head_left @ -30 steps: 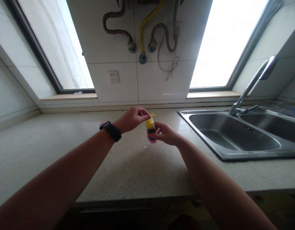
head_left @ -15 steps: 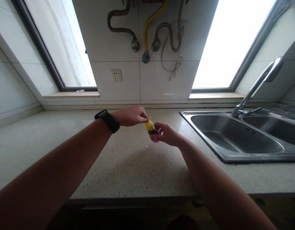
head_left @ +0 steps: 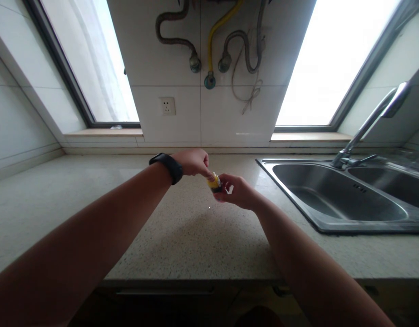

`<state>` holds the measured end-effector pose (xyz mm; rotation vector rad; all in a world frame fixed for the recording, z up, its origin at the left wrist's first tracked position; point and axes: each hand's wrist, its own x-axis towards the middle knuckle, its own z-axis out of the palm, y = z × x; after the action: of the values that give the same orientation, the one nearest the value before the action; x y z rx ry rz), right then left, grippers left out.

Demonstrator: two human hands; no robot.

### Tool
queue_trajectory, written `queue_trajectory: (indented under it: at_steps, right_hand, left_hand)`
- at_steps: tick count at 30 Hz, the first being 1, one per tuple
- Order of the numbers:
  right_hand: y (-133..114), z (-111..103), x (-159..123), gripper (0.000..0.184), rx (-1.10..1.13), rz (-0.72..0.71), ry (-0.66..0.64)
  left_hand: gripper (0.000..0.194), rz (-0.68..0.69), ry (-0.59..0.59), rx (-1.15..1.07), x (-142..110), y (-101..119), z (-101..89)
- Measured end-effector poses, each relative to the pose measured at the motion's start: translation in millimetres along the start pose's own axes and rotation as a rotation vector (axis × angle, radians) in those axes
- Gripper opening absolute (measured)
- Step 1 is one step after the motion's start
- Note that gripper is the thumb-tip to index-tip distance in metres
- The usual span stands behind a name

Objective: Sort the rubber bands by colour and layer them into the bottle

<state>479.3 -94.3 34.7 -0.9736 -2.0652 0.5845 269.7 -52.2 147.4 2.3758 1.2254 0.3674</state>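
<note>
My right hand (head_left: 234,190) grips a small clear bottle (head_left: 215,185) from the right, thumb in front. Yellow material shows in its upper part, with a dark band below; the base is mostly behind my fingers. The bottle tilts with its top toward my left hand (head_left: 194,162). That hand is closed, knuckles up, one digit pressed down at the bottle's mouth. Whether it pinches anything there is hidden. A black watch (head_left: 168,167) is on my left wrist.
Below the hands lies a speckled stone countertop (head_left: 182,236). To the right is a steel double sink (head_left: 311,222) with a chrome faucet (head_left: 366,118). Hoses and a yellow pipe (head_left: 211,47) run down the tiled wall, near a socket (head_left: 167,106).
My left hand has rolled over, knuckles up, and come down onto the bottle's mouth. The yellow strip that stuck out on top is no longer visible. The bottle has tilted leftward.
</note>
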Motion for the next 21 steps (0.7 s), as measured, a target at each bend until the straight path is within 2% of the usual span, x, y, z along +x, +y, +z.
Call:
queue_trajectory:
  at_steps: [3, 7, 10, 16, 21]
  right_hand:
    - [0.7, 1.2, -0.5, 0.03, -0.068, -0.039, 0.03]
    - [3.5, 2.6, 0.0, 0.032, -0.111, -0.062, 0.053]
    - [2.9, 2.1, 0.7, 0.035, -0.051, -0.033, 0.034]
    - [4.2, 1.2, 1.9, 0.035, 0.108, 0.046, 0.019]
    - [7.9, 2.4, 2.9, 0.034, 0.166, 0.061, 0.028]
  left_hand:
    - [0.04, -0.099, -0.116, -0.05, 3.6, -5.5, 8.4]
    - [0.029, -0.195, -0.276, -0.227, 0.9, -4.8, 19.3]
    - [0.023, -0.214, -0.274, -0.408, -3.3, -0.3, 18.8]
    - [0.022, -0.266, -0.241, -0.671, -8.3, 1.6, 3.8]
    - [0.017, -0.288, -0.198, -0.752, -14.0, 2.4, 2.0]
